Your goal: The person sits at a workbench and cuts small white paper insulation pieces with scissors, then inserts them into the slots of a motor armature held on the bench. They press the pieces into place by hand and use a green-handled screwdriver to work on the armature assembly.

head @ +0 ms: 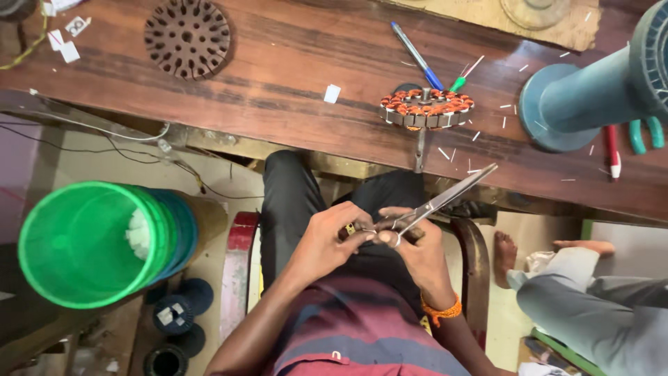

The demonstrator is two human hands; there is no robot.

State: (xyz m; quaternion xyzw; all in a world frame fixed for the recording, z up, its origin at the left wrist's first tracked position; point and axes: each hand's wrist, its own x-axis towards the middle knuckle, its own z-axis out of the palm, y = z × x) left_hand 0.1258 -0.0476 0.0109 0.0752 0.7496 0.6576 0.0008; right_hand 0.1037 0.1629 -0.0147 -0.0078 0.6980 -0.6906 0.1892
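Seated at wooden desk, both hands working in the lap, near edge of view. Right hand closed on scissors, fingers through the handles, blades nearly together and pointing up-right toward the desk. Left hand pinched shut on a small piece at the scissor pivot; too small to identify. Step looks like trimming that piece; a clean cut calls for steadying it between the blades. Wound stator with copper coils sits on the desk just beyond, bare stator core far left, green bucket at left
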